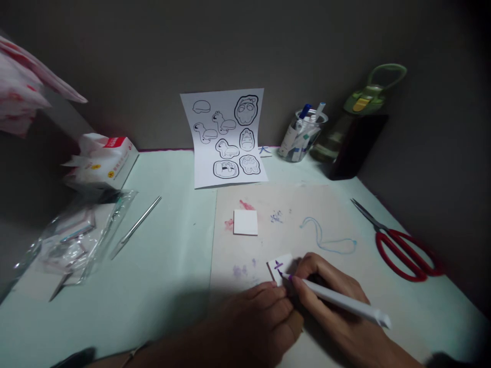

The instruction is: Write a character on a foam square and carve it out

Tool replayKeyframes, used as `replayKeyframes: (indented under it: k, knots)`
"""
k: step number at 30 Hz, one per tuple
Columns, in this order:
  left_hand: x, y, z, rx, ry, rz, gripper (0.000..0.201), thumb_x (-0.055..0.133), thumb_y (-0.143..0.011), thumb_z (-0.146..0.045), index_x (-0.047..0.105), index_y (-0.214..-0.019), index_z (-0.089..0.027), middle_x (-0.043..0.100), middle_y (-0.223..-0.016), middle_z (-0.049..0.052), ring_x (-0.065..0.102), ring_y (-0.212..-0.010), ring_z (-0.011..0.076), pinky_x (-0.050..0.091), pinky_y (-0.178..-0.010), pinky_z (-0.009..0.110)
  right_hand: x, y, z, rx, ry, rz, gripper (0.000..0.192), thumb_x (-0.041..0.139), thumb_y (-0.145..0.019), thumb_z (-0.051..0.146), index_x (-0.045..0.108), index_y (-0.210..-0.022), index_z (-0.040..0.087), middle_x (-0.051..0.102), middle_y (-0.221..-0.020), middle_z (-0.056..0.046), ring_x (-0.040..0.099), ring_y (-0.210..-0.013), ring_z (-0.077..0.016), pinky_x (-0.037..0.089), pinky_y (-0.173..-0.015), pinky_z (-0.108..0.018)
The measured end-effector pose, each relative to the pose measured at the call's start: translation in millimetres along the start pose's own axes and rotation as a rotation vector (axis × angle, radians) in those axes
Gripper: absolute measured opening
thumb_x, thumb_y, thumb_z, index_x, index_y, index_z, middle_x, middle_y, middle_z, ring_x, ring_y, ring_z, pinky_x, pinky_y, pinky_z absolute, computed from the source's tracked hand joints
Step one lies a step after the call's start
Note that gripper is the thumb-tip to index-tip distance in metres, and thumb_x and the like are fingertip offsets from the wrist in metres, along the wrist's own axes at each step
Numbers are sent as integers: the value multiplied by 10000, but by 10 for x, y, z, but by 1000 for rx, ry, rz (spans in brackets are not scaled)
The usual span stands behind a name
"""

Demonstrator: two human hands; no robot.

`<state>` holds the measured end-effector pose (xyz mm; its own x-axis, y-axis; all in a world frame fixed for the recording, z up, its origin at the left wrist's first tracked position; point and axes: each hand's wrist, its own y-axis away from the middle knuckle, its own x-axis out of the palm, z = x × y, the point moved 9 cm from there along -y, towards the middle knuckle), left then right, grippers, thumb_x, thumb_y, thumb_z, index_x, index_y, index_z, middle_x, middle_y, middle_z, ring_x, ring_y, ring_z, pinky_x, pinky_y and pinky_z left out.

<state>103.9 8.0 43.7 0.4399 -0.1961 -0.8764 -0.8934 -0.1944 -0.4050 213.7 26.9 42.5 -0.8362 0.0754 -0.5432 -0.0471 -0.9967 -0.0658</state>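
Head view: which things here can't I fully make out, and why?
All in the head view:
- Small white block under the pen: its lower part is hidden by the left hand and right hand.
- Green bottle: partly hidden behind the dark slab.
- Pink cloth: cut off by the left edge.
- Tissue box: fine print too small and blurred.

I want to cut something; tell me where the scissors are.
The scissors lie on the table at the head view's right, just right of the board, nearer than the bottle.
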Motion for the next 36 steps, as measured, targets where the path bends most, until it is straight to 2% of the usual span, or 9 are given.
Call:
replayKeyframes:
  k: [9,14,18,21,26,29,36]
  knots:
    - [23,5,0,0,-15,27,224,455,-996,-101,621,-1146,-102,687,-1041,62,600,-1056,176,454,-1076,284,-4,3,21,-7,18,0,174,546,-960,300,518,-799,240,613,-726,12,576,-622,-135,473,-545,-269]
    - [47,-2,-9,20,9,45,223,447,-1003,-109,619,-1140,-79,688,-1018,69,605,-1034,169,473,-1064,275,-65,-21,40,-16,62,-77,185,553,-943,308,523,-775,238,613,-669,20,565,-549,-123,466,-490,-252]
    - [44,0,0,8,7,25,233,432,-1004,-97,620,-1141,-84,689,-1007,63,605,-1048,172,457,-1081,274,-73,-29,49,-21,87,-90,168,553,-942,301,536,-787,239,632,-672,20,579,-541,-122,470,-482,-249]
    - [40,2,1,8,7,21,225,447,-1002,-112,616,-1148,-88,684,-1029,60,602,-1047,174,443,-1093,274,-75,-22,55,-34,96,-90,159,554,-943,294,546,-793,241,635,-673,23,585,-546,-123,476,-492,-251]
    - [68,7,-15,31,-14,83,220,482,-994,-131,607,-1166,-74,686,-1050,72,601,-1064,181,446,-1097,293,-45,-10,-2,-9,95,-66,145,555,-949,291,561,-813,239,658,-726,5,623,-617,-146,497,-542,-279]
    - [59,14,0,14,-14,64,247,481,-996,-142,592,-1206,-75,687,-1088,74,601,-1082,180,441,-1103,296,-47,-11,-32,12,89,-74,156,560,-950,304,550,-809,239,652,-733,5,618,-630,-148,493,-553,-285]
    - [47,23,18,-12,2,-5,224,446,-1015,-126,614,-1161,-96,689,-1063,55,622,-1045,177,432,-1099,282,-87,-14,18,-21,89,-119,158,542,-959,284,523,-806,250,603,-682,31,565,-575,-122,463,-519,-261]
